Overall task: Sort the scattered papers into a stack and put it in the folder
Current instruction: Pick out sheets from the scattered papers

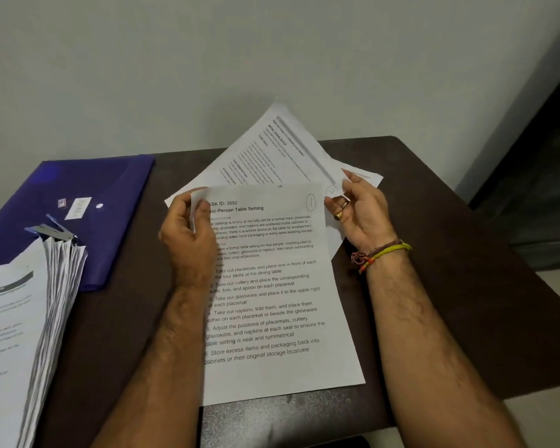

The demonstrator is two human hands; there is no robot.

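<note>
A dark brown table [450, 286] stands against a pale wall [272, 53]. On its left side lies a blue folder [88, 189], closed, with a white snap button and small stickers whose print is too small to read. Overlapping the folder's near edge is a thick pile of printed pages [29, 318], held at its top by a metal clip [54, 231]; its text is blurred.

In the middle of the table the front sheet [272, 302] is white with black print. It reads "ASK ID: 2692" (the first letter hidden by the thumb) and "…our-Person Table Setting", then numbered steps such as "Take out placemats and place one in front of each…", "Take out napkins, fold them" and "Store excess items and packaging back into cabinets or their original storage locations". A hand-drawn oval encloses a stroke at its top right corner.

Behind it a tilted sheet [272, 150] shows the headings "TASK GOAL" and "TASK DESCRIPTION"; another paper's corner [369, 177] peeks out at the right.

The left hand [188, 234] pinches the front sheet's top left corner, fingers curled. The right hand [359, 208], wearing a ring and thread bracelets [379, 253], pinches the corner of a sheet behind it.
</note>
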